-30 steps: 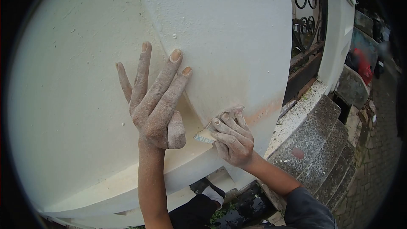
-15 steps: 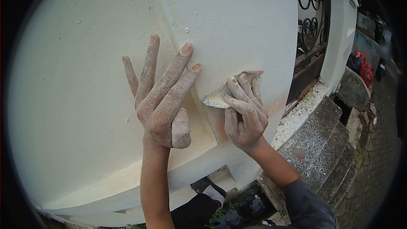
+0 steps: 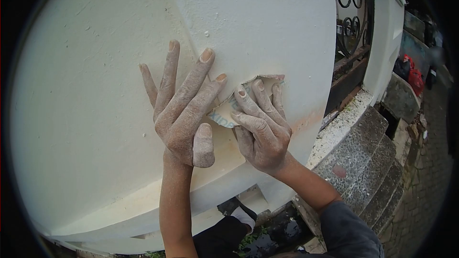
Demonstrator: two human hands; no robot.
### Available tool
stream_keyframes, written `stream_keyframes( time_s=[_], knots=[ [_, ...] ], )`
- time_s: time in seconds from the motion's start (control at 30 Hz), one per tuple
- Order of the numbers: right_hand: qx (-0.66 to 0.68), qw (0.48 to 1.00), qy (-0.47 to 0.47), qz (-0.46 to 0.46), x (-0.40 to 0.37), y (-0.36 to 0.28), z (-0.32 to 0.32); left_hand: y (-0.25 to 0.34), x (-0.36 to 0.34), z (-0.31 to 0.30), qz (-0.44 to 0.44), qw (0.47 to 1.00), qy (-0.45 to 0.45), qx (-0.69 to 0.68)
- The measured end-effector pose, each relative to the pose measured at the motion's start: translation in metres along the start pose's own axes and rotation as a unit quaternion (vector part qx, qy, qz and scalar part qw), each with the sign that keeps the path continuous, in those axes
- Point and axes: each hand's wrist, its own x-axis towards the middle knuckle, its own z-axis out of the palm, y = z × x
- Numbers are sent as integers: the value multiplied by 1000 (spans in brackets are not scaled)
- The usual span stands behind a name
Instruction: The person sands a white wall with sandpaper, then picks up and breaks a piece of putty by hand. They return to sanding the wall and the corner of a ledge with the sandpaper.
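Observation:
Dust coats my left hand point(image 3: 182, 110), which lies against the pale painted wall point(image 3: 95, 114) with its fingers spread and nothing in it. To its right, my right hand point(image 3: 265, 129) presses a torn piece of sandpaper point(image 3: 224, 112) to the wall. The paper's pale back carries blue print, and its ragged edges stick out around the fingers. Its abrasive side is hidden. A raised edge in the wall runs down between the hands, and a reddish patch point(image 3: 306, 122) shows to the right of my right hand.
A dark metal gate with scrollwork point(image 3: 351, 33) stands at the right. Below it are speckled stone steps point(image 3: 354, 162). Farther right lies a red plastic bag point(image 3: 415, 81) near a paved path point(image 3: 420, 200). My shoe point(image 3: 234, 208) is under the wall's lower ledge point(image 3: 119, 220).
My right hand has slid left with the sandpaper, nearer to my left hand. My left hand has stayed almost where it was.

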Motion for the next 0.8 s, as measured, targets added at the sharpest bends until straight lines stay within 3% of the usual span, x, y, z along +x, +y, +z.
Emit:
stream_keyframes(
  time_s=[0.13, 0.27, 0.5, 0.67, 0.8],
  knots=[
    [1, 996, -90, -26, -47, -1, -11, 2, 1, 0, -20, 999, 21, -19],
    [29, 998, -42, -29, 1, -7, -2, 2, 2, 2, -40, 998, 38, -26],
    [29, 993, -111, 5, -58, -7, -15, -1, 3, 0, -27, 998, 36, -34],
    [40, 998, -18, -35, 5, -10, 5, -4, 6, -6, -42, 997, 21, -65],
    [54, 997, -52, 4, -31, -10, -4, -7, 6, -7, -27, 997, 13, -76]
  ],
)
